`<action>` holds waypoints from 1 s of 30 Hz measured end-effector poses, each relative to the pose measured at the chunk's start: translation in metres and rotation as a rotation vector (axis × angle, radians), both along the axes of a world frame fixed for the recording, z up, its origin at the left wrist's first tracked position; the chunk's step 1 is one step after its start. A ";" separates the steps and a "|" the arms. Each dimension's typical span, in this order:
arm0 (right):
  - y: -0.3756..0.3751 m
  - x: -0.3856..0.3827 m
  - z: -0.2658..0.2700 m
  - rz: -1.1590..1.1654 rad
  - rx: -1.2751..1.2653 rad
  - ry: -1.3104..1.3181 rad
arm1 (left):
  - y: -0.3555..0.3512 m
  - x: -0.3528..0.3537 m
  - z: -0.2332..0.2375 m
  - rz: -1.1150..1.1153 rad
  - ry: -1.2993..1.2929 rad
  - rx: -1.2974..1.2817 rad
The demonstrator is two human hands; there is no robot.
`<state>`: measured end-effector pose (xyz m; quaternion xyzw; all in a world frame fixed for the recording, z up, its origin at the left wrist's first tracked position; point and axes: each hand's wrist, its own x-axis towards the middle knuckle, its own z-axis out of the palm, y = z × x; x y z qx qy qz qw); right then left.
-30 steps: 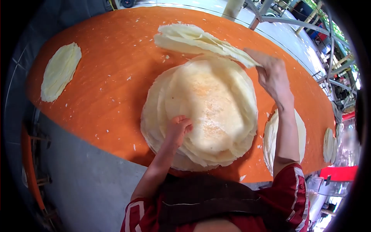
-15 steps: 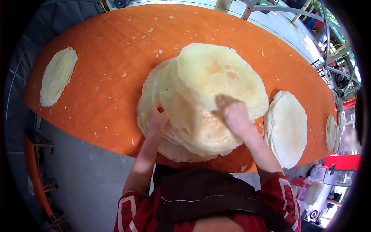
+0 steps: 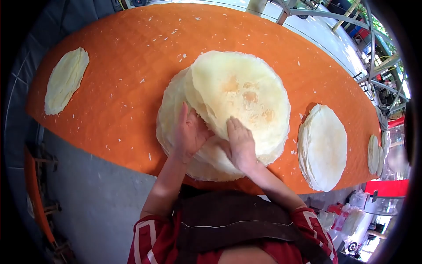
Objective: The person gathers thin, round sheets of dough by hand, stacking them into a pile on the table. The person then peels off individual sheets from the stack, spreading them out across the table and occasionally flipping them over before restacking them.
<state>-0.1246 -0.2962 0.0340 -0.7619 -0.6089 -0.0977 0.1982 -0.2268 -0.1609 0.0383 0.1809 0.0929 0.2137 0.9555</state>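
A stack of thin, round flatbreads (image 3: pixel 169 110) lies in front of me. Its top flatbread (image 3: pixel 246 83), pale with browned spots, sits shifted toward the back right, its near edge beside both hands. My left hand (image 3: pixel 192 132) is open at that edge, palm turned inward and thumb pointing up; part of its fingers is hidden. On the near part of the top flatbread is my right hand (image 3: pixel 241 143), fingers together on the upper face and thumb by the edge, closed on it. The sheets beneath are partly covered by my hands.
The round orange table (image 3: pixel 123 57) is strewn with pale crumbs. A smaller flatbread pile (image 3: pixel 323 147) stands to the right, with more pieces (image 3: pixel 373 154) at the far right edge. A folded flatbread (image 3: pixel 67 81) lies far left. Metal framing (image 3: pixel 329 17) rises behind.
My right hand has moved left, toward my left hand. The top flatbread has shifted left with it. My left hand has gone from closed at the stack's edge to open, slightly farther right.
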 end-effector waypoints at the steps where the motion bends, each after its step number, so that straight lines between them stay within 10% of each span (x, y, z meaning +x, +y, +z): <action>1: 0.002 0.010 -0.001 0.002 0.021 0.087 | 0.002 -0.002 -0.003 -0.020 0.008 0.018; 5: 0.006 0.088 0.047 -0.064 0.024 0.539 | 0.004 -0.012 -0.046 0.202 0.653 0.223; 9: -0.003 0.134 0.154 -0.203 -0.053 0.150 | -0.013 -0.028 -0.036 0.129 0.821 0.345; 14: -0.018 0.069 0.107 0.142 0.050 -0.230 | -0.006 -0.032 -0.066 0.102 0.850 0.432; 19: -0.026 0.070 0.045 0.111 -0.448 0.013 | -0.012 -0.032 -0.046 -0.011 0.595 0.195; 30: -0.055 0.011 0.017 0.067 0.038 0.056 | -0.051 -0.019 -0.014 -0.240 0.018 0.123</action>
